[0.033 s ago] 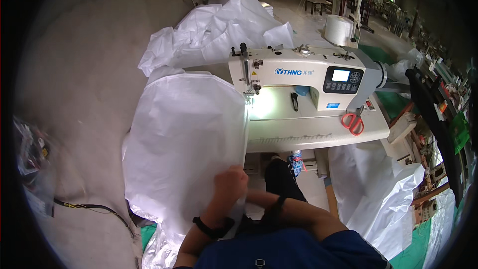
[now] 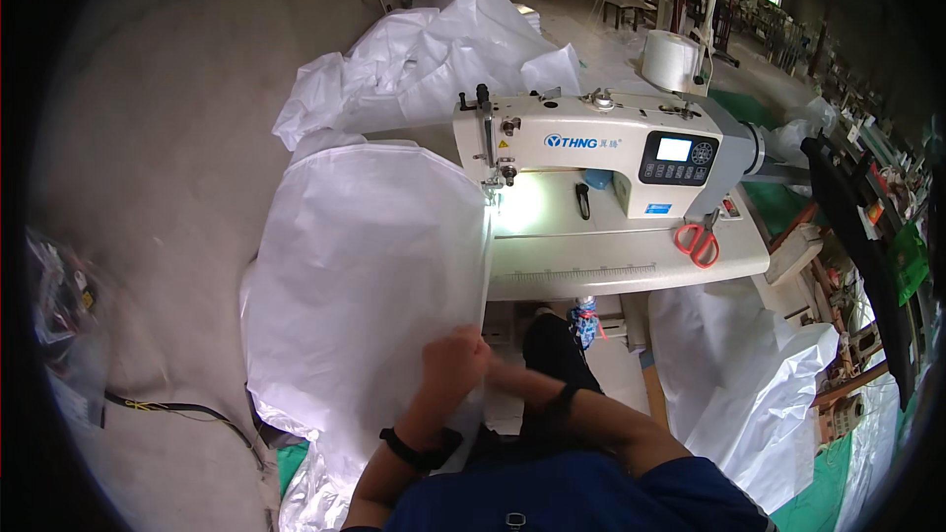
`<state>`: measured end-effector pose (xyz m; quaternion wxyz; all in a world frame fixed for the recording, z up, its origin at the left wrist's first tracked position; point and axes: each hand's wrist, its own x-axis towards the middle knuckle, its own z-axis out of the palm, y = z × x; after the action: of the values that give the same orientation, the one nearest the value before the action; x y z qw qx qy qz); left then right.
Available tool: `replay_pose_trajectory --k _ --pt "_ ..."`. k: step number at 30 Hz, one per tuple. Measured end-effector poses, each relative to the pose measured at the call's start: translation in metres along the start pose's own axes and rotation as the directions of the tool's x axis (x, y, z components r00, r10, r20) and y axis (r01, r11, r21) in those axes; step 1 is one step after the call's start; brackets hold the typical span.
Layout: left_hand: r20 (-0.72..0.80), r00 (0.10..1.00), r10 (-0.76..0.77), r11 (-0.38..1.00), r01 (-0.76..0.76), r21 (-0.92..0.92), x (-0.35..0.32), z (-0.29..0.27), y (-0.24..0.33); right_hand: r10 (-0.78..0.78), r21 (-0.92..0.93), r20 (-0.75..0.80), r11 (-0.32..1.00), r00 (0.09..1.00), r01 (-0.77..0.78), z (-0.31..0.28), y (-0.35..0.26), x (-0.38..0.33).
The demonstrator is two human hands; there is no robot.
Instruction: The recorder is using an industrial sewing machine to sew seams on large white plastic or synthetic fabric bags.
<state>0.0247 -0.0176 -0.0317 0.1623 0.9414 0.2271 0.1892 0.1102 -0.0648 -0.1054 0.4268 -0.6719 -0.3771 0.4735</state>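
Note:
A large white sheet of woven plastic-like fabric (image 2: 360, 266) hangs over the left side of the sewing machine's table, its right edge running up to the needle area. My left hand (image 2: 455, 365), with a dark band on its wrist, is closed on that right edge near my body. Beside and partly behind it is my right hand (image 2: 500, 376), its fingers hidden by the left hand and the fabric. Ahead stands the white sewing machine (image 2: 572, 133), its lamp lighting the needle plate. The fabric's edge lies under the needle area.
Red-handled scissors (image 2: 700, 241) and a small black thread snipper (image 2: 582, 202) lie on the table (image 2: 631, 274). A thread cone (image 2: 671, 61) stands behind the machine. More white fabric is heaped at the back (image 2: 443, 49) and hangs at right (image 2: 729, 374). A cable (image 2: 197, 411) crosses the floor.
My right forearm and hand have shifted slightly upward beside the left hand. The left hand, fabric and machine look nearly unchanged.

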Motion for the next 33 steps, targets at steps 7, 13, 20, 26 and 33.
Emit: replay_pose_trajectory --k 7,13,20,26,33 --pt "0.046 0.999 -0.029 0.937 0.043 -0.347 0.002 0.000 -0.004 -0.330 -0.510 -0.692 0.853 0.642 -0.112 -0.099 -0.060 0.044" --pt "0.144 0.981 -0.130 0.781 0.191 -0.595 0.001 0.019 -0.013 -0.274 -0.769 -0.519 0.564 0.810 -0.302 -0.096 -0.082 0.072" --pt "0.407 0.885 -0.226 0.499 0.464 -0.732 0.013 0.041 -0.020 -0.282 -0.744 -0.542 0.599 0.791 -0.296 -0.068 -0.055 0.039" --pt "0.243 0.948 -0.208 0.722 0.316 -0.616 0.018 0.016 -0.038 -0.191 -0.644 -0.554 0.715 0.811 -0.271 -0.064 -0.061 0.028" --pt "-0.342 0.932 -0.123 0.978 0.173 0.118 0.031 -0.023 -0.097 -0.212 -0.718 -0.533 0.625 0.819 -0.306 -0.075 -0.069 0.048"
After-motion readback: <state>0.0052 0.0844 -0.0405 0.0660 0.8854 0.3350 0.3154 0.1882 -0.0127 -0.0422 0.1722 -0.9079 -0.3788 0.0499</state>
